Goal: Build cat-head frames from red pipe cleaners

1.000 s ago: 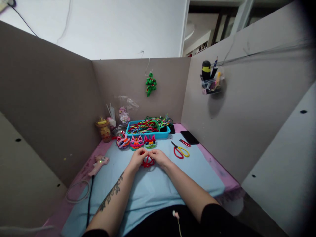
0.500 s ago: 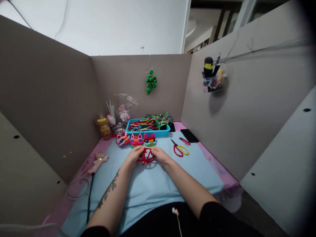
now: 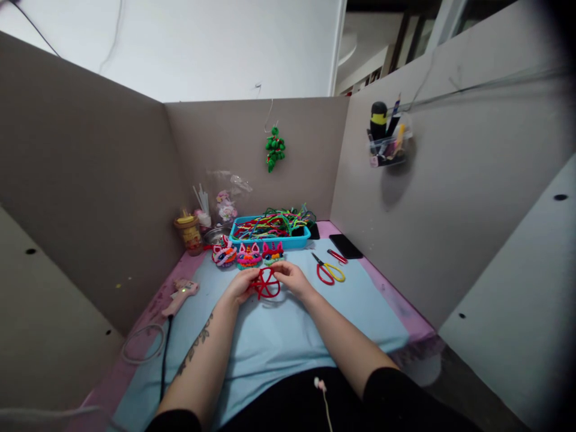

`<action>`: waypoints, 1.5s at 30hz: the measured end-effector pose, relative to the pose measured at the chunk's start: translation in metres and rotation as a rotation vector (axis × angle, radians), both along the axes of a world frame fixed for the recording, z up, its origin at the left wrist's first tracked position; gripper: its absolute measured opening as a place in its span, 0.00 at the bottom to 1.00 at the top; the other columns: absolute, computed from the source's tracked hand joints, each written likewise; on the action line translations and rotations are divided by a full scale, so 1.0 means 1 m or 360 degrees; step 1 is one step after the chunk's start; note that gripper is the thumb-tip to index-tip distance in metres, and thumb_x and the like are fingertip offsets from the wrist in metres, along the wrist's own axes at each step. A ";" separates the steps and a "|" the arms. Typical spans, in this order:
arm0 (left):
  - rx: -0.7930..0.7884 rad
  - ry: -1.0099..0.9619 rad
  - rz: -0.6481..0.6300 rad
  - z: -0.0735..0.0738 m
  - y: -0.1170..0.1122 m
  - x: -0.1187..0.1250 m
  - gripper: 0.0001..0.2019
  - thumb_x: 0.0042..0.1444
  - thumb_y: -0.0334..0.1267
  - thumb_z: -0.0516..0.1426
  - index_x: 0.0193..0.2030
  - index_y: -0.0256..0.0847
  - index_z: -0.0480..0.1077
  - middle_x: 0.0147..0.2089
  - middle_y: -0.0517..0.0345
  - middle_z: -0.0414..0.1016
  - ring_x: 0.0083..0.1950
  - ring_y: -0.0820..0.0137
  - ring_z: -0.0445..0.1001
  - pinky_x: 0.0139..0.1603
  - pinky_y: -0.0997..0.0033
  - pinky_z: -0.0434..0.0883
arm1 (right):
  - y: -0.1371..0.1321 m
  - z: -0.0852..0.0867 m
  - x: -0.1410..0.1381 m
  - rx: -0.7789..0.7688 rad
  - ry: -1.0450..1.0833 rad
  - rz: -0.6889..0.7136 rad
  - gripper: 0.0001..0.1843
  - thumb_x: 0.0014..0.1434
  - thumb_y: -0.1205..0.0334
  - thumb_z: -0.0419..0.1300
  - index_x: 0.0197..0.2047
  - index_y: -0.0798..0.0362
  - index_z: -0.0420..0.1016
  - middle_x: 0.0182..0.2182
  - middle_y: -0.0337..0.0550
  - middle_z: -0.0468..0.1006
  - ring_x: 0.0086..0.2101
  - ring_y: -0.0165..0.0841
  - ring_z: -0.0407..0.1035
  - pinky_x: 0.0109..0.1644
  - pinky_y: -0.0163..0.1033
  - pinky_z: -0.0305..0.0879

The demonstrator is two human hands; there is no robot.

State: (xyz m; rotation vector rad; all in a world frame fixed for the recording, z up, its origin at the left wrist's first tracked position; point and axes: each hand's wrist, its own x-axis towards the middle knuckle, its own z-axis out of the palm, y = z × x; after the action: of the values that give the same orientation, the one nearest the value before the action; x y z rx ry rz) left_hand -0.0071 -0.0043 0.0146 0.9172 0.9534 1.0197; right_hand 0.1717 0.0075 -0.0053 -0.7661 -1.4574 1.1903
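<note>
A red pipe-cleaner ring with crossing spokes is held upright just above the light blue mat. My left hand pinches its left side and my right hand pinches its top right. Both hands are closed on it. Just beyond my hands stand three finished colourful pipe-cleaner animal faces in a row. Behind them is a blue tray piled with pipe cleaners of many colours.
Red and yellow scissors lie right of my hands, a black phone beyond them. A pink glue gun with its cable lies at the left. Jars and a cup fill the back left corner. Grey partition walls enclose the desk.
The red pipe-cleaner piece has been turned upright and now reads as a ring with spokes. My right hand moved to its top; both hands shifted slightly away from me.
</note>
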 end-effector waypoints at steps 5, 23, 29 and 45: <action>-0.0035 -0.0006 -0.0029 -0.001 -0.003 0.001 0.10 0.44 0.37 0.64 0.28 0.33 0.70 0.21 0.62 0.68 0.20 0.76 0.67 0.21 0.77 0.63 | -0.005 0.001 -0.002 0.0139 -0.0221 -0.0142 0.11 0.45 0.63 0.61 0.35 0.54 0.77 0.31 0.41 0.79 0.33 0.33 0.71 0.38 0.37 0.65; -0.0042 -0.0292 0.0020 0.001 0.001 -0.001 0.14 0.54 0.44 0.60 0.46 0.41 0.69 0.49 0.50 0.73 0.40 0.68 0.76 0.37 0.67 0.73 | 0.003 -0.004 0.009 0.0215 -0.0251 -0.0827 0.08 0.51 0.61 0.55 0.32 0.53 0.73 0.30 0.42 0.77 0.32 0.35 0.69 0.37 0.38 0.63; 0.0008 -0.0248 -0.0009 -0.007 0.003 0.006 0.16 0.47 0.35 0.65 0.43 0.36 0.70 0.42 0.49 0.76 0.36 0.70 0.77 0.36 0.72 0.72 | 0.006 -0.006 0.009 0.0194 -0.0193 -0.0873 0.08 0.51 0.59 0.56 0.32 0.53 0.73 0.29 0.43 0.76 0.32 0.35 0.69 0.37 0.38 0.64; 0.0250 -0.0211 0.0161 -0.004 0.001 0.011 0.17 0.37 0.40 0.70 0.30 0.36 0.71 0.29 0.59 0.74 0.33 0.72 0.75 0.36 0.73 0.71 | 0.008 -0.010 0.006 0.0172 -0.0058 -0.0892 0.08 0.51 0.58 0.57 0.31 0.53 0.72 0.27 0.41 0.75 0.29 0.33 0.67 0.35 0.37 0.63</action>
State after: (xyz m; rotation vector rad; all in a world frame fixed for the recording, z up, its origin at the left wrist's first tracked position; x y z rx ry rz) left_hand 0.0043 -0.0035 0.0111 0.9256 0.8236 1.2403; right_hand 0.1779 0.0157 -0.0150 -1.0379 -1.2101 0.6676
